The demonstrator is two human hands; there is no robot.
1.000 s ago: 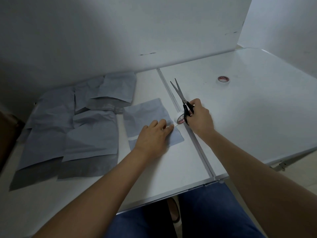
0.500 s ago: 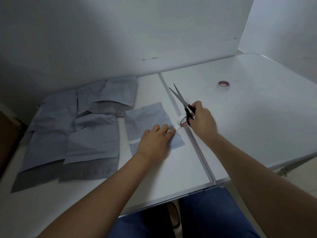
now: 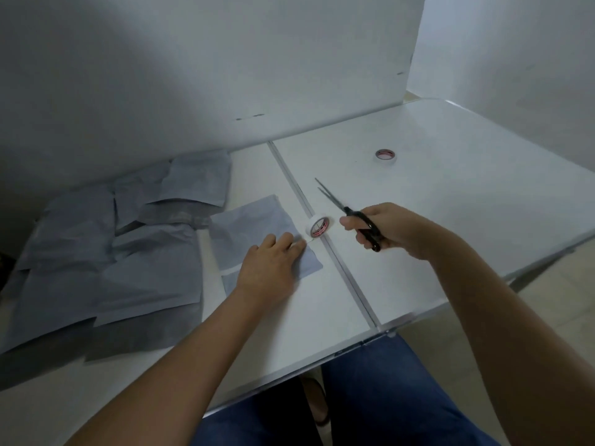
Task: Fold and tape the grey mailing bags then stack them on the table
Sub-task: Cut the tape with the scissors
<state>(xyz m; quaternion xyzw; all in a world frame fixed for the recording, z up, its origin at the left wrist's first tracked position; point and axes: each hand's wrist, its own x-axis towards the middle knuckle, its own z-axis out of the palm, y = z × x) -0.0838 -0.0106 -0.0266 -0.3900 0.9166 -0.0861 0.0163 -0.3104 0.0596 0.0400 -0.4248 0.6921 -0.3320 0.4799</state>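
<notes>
A folded grey mailing bag (image 3: 254,226) lies flat on the white table (image 3: 418,220), a strip of white tape across its lower part. My left hand (image 3: 272,265) presses flat on the bag's right side. A roll of white tape (image 3: 317,226) stands on the table just past my left fingertips, at the bag's right edge. My right hand (image 3: 383,228) holds black-handled scissors (image 3: 347,210), blades slightly apart and pointing away to the upper left, to the right of the roll.
Several loose grey mailing bags (image 3: 106,262) lie overlapping on the left part of the table. A second tape roll (image 3: 385,155) sits farther back on the right half. A seam (image 3: 325,246) divides the two table halves. A white wall rises behind.
My right hand with the scissors has drawn back to the right, away from the tape roll, which now stands uncovered. My left hand stays pressed on the bag.
</notes>
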